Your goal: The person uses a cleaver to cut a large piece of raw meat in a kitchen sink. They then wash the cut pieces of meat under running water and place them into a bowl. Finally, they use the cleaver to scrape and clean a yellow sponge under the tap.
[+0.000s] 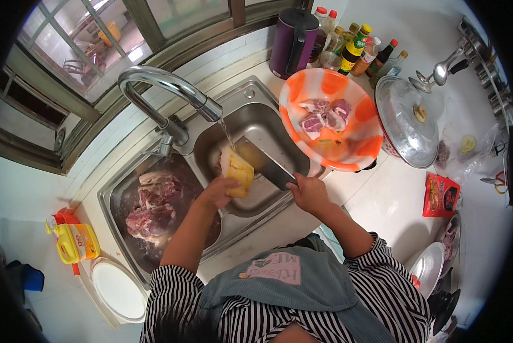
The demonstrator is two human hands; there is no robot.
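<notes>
My left hand (220,191) grips a chunk of meat with yellowish skin (239,171) over the right sink basin (278,115). A thin stream of water falls from the chrome faucet (212,109) beside the chunk's upper end. My right hand (310,193) holds the handle of a wide-bladed cleaver (273,171). Its dark blade slants up and left across the basin, its far end close to the meat. In the left basin (123,193) lie several raw red pieces of meat (153,214).
An orange-and-white plastic bowl (331,154) with cut meat stands right of the sink. Behind it are a purple electric kettle (293,43) and several sauce bottles (355,49). A lidded pot (406,124) leans near the wall. A yellow detergent jug (76,242) sits at left.
</notes>
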